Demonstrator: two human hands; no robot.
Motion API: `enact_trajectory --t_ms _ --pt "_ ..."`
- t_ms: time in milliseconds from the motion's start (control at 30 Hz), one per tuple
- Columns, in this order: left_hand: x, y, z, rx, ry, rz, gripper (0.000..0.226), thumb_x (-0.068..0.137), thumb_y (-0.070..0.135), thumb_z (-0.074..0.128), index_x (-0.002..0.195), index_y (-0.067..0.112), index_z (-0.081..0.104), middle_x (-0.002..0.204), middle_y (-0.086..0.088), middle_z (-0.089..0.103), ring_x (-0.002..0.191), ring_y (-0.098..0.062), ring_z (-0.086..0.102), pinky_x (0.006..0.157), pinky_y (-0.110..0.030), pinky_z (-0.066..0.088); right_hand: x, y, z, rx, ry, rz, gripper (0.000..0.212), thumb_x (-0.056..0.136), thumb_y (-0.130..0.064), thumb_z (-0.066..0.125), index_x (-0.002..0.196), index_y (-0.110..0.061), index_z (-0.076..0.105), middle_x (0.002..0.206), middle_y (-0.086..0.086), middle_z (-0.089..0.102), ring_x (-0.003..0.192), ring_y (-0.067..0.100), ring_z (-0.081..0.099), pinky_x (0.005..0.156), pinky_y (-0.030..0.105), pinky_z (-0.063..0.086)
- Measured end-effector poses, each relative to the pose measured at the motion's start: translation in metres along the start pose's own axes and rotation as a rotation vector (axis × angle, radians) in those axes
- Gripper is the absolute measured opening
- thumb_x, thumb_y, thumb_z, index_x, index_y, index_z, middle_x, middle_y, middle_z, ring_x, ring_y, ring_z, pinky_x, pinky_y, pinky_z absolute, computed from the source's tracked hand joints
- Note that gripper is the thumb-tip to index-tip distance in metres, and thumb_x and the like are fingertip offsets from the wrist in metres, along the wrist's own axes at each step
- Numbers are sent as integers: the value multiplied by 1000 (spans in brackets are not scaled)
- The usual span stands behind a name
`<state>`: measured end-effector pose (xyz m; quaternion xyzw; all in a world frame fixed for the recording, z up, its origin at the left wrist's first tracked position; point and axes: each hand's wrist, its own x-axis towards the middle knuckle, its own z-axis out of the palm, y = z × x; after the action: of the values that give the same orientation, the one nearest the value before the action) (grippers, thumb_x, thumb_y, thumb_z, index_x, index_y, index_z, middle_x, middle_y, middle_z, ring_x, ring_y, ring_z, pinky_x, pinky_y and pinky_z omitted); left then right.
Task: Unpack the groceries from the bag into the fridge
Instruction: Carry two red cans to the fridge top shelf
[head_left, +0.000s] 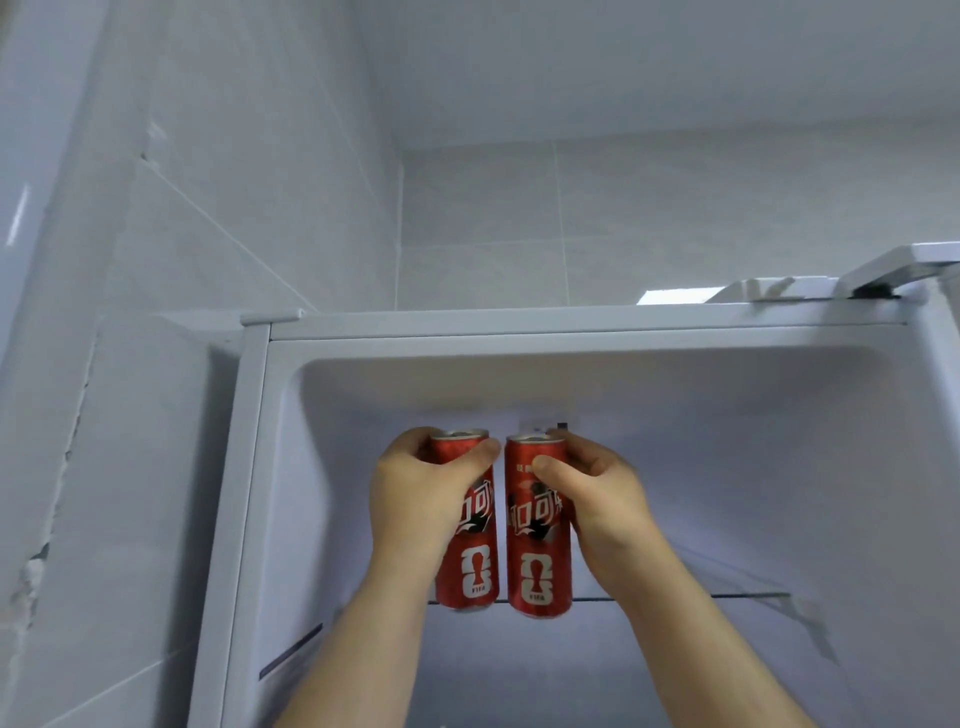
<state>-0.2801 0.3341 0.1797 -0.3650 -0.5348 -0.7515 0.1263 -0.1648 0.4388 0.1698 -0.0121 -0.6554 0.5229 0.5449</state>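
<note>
Two grips, two cans: my left grip (415, 499) wraps the left can (475, 571), my right grip (597, 493) the right can (537, 561), both upright and side by side between my thumbs. Just below them lies the glass shelf (748, 596) of the open fridge (571, 332). I judge this the placing step; next I should seat both bases, then let go.

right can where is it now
Head view, centre: the right can is upright in the right hand, at the front edge of the glass shelf, just right of the left can.
</note>
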Motion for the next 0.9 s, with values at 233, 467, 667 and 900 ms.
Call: enact_trajectory --t_ms 233,467,667,900 --pt "11 -11 3 33 14 2 26 67 42 84 74 25 67 67 10 72 61 -15 71 68 -45 61 15 12 7 64 4 44 21 86 -5 68 105 -12 70 90 9 76 82 28 74 71 37 55" --pt "14 -12 3 52 2 8 23 71 41 82 75 25 67 66 10 72 59 -12 70 69 -44 61 25 23 14 116 41 85 35 82 -14 77 113 -18 61 103 7 74 85 27 74 83 50 59" --pt "20 -18 10 78 -18 1 26 70 46 82 78 26 69 69 9 73 60 -12 71 69 -43 61 31 30 15 22 54 86 34 83 -23 76 110 -16 55 105 6 72 83 23 74 78 43 61" --pt "26 -22 10 135 21 0 27 72 49 79 81 28 66 76 8 71 66 -15 70 73 -42 61 30 34 13 -90 -40 120 40 85 -28 75 118 -27 51 108 0 71 87 18 73 76 34 59"
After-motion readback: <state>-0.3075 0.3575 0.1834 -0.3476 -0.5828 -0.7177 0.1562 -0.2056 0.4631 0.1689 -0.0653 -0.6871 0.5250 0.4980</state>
